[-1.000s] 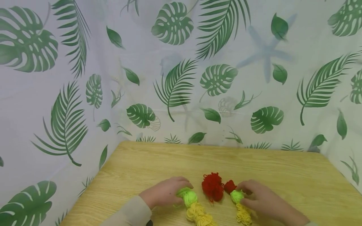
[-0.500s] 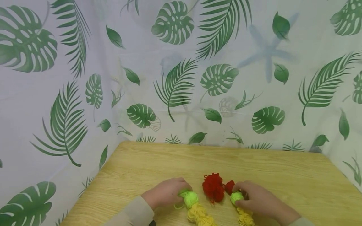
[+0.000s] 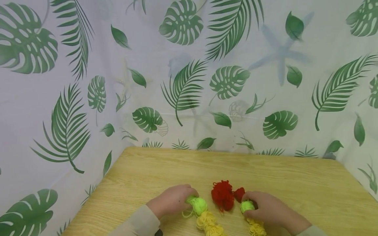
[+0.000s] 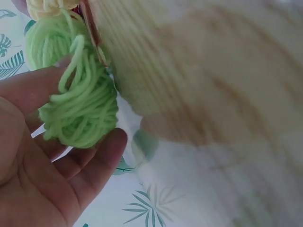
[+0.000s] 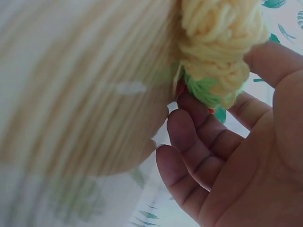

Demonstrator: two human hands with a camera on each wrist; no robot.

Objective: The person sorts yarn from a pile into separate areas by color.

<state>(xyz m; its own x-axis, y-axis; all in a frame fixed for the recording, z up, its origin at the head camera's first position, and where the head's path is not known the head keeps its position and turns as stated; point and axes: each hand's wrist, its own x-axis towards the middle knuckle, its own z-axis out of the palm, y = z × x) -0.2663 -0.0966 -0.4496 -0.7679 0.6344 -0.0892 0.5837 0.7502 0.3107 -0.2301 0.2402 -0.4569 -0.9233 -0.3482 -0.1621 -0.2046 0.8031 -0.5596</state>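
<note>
My left hand (image 3: 172, 200) pinches a bright green ball of yarn (image 3: 199, 206) at its left end; a loose loop hangs there. Close up in the left wrist view, thumb and fingers lie around the green yarn (image 4: 83, 104). Yellow yarn bundles (image 3: 209, 223) continue from it toward the front edge. On the right, my right hand (image 3: 270, 208) holds a smaller green ball of yarn (image 3: 246, 206) between thumb and fingers. Yellow yarn (image 3: 256, 227) lies below that ball, large in the right wrist view, where the green mostly hides behind it.
Between the hands sits a big shaggy red ball of yarn (image 3: 222, 195), with a small red ball (image 3: 239, 194) just right of it. All lie on a wood-grain table (image 3: 177, 167). A leaf-patterned curtain (image 3: 189, 98) stands behind and to the left.
My right hand's fingers have come in around the small green ball, covering more of it. My left hand has drawn closer round its green yarn. The red balls stay put.
</note>
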